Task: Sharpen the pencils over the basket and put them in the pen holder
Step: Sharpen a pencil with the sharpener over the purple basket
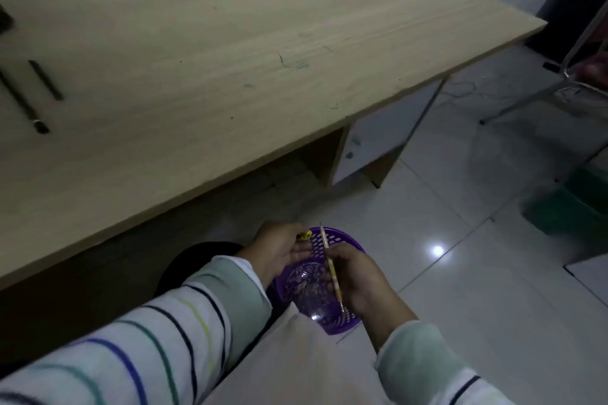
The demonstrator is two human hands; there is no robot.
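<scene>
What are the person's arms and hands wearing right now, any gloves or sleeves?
No gloves: the left hand and right hand are bare. Both arms wear long pale sleeves with thin stripes; the left sleeve shows blue, teal, black and yellow stripes, the right sleeve a dark one.

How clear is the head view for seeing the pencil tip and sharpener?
Head view: dim overall; the pencil in the right hand shows against the purple basket, its tip thin and soft; the yellow sharpener is mostly hidden by the left hand; glare spot on the floor.
</scene>
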